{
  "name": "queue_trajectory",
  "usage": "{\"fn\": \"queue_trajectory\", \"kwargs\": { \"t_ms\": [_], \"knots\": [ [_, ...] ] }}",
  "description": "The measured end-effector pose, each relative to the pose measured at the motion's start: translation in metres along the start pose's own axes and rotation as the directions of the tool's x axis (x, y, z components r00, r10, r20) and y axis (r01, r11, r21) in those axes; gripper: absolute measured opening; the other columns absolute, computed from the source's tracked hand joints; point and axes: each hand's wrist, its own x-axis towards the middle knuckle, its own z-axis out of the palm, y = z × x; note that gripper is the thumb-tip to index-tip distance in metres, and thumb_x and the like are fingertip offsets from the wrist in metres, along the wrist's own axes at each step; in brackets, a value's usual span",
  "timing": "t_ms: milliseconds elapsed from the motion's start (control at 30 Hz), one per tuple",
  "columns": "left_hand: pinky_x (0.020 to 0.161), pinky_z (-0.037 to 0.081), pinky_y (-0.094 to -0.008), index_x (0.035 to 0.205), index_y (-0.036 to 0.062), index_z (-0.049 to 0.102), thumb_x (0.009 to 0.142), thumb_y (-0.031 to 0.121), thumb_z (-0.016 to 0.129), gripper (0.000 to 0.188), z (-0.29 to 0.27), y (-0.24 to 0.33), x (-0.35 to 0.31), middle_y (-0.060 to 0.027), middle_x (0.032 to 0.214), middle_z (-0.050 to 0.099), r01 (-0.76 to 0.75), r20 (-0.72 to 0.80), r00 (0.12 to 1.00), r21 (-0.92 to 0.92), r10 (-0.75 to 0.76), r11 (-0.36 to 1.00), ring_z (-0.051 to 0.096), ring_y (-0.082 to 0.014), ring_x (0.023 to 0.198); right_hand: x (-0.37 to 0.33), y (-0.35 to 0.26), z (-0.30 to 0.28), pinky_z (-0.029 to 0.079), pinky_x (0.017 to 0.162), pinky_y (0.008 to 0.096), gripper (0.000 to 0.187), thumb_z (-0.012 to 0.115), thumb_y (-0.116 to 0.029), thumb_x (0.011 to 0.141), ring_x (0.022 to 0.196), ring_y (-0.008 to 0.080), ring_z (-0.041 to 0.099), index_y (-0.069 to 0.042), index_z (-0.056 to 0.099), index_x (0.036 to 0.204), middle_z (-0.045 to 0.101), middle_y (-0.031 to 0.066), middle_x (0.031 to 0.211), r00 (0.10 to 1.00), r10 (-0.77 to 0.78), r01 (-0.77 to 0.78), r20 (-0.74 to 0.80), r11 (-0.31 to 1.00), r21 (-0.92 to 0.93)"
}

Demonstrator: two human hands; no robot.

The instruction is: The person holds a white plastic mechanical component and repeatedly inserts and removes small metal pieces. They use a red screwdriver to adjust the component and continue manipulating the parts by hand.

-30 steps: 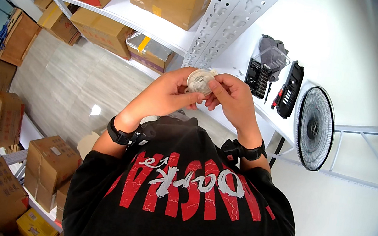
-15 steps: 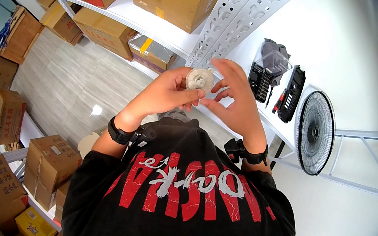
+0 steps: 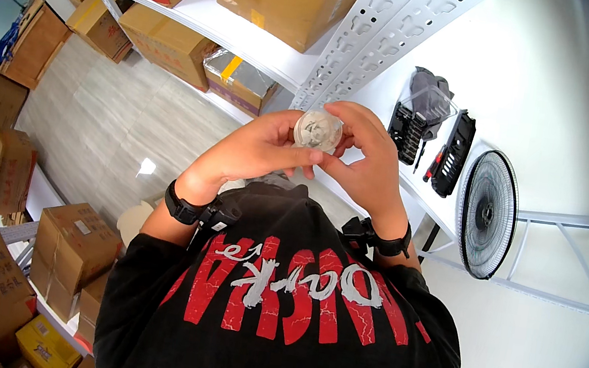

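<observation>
A small round whitish part (image 3: 318, 131), with a raised, uneven middle, is held up in front of my chest; its exact kind I cannot make out. My left hand (image 3: 264, 143) grips its left side, thumb along the lower edge and fingers behind. From the right, my right hand (image 3: 368, 153) closes round the same part, forefinger at its upper rim and thumb at its lower right, close to the left thumb. The far side of the part and several fingertips are hidden.
Right of my hands, a white tabletop (image 3: 424, 196) bears a bit set (image 3: 407, 133), a black tool case (image 3: 452, 153) and a grey cloth (image 3: 429, 82). A round black fan grille (image 3: 488, 213) stands beyond. A perforated shelf post (image 3: 365, 32) rises just ahead; cartons (image 3: 75, 247) fill shelves at left.
My right hand, earlier spread beside the round part, has moved left and closed on its right side. The part now faces slightly differently. My left hand keeps its hold.
</observation>
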Motion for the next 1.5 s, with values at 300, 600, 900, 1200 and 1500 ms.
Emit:
{"fn": "queue_trajectory", "kwargs": {
  "t_ms": [300,600,900,1200,1500],
  "knots": [
    [0.062,0.048,-0.0209,0.119,0.0025,0.055,0.091,0.021,0.067,0.036,-0.002,0.000,0.002,-0.0015,0.100,0.064,0.020,0.024,1.000,0.020,-0.020,1.000,0.062,-0.0083,0.078,0.001,-0.001,0.000,0.052,0.068,0.0264,0.050,0.077,-0.007,0.070,0.077,0.0170,0.060,-0.003,0.060,0.117,0.060,0.0112,0.119,1.000,-0.021,0.022,0.022,0.999,-0.035],
    [0.077,0.049,-0.0247,0.125,0.0021,0.052,0.081,0.002,0.072,0.048,-0.020,-0.015,0.006,-0.0007,0.108,0.061,0.012,0.199,0.980,-0.059,0.000,0.998,0.057,-0.0073,0.094,-0.001,-0.007,-0.013,0.049,0.063,0.0254,0.056,0.080,-0.014,0.071,0.073,0.0151,0.056,-0.009,0.061,0.124,0.062,0.0075,0.120,0.994,0.067,-0.061,0.083,0.996,-0.070],
    [0.075,0.047,-0.0235,0.123,0.0009,0.047,0.080,0.002,0.069,0.048,-0.026,-0.015,0.007,-0.0020,0.099,0.058,0.055,0.218,0.974,0.005,-0.054,0.999,0.054,-0.0081,0.089,0.001,-0.005,-0.023,0.046,0.082,0.0334,0.058,0.079,-0.019,0.073,0.095,0.0272,0.055,-0.012,0.060,0.127,0.062,0.0070,0.123,0.930,-0.172,0.233,0.326,0.960,-0.157],
    [0.075,0.048,-0.0243,0.124,-0.0012,0.054,0.084,0.003,0.069,0.042,-0.048,-0.026,0.006,-0.0055,0.110,0.062,0.041,0.245,0.969,-0.154,-0.002,0.987,0.058,-0.0091,0.090,0.002,-0.020,-0.017,0.049,0.067,0.0280,0.054,0.081,-0.018,0.072,0.080,0.0185,0.056,-0.006,0.061,0.120,0.060,0.0061,0.119,0.965,0.052,-0.043,0.258,0.998,-0.039],
    [0.095,0.049,-0.0314,0.129,-0.0014,0.051,0.090,0.006,0.066,0.042,-0.053,-0.039,0.000,-0.0085,0.122,0.060,-0.111,0.240,0.955,-0.266,0.177,0.958,0.057,-0.0167,0.112,0.006,-0.020,-0.007,0.050,0.063,0.0249,0.054,0.083,-0.015,0.069,0.078,0.0153,0.059,-0.005,0.062,0.117,0.059,0.0083,0.115,0.974,-0.026,0.019,0.223,0.999,0.032]
  ]
}}
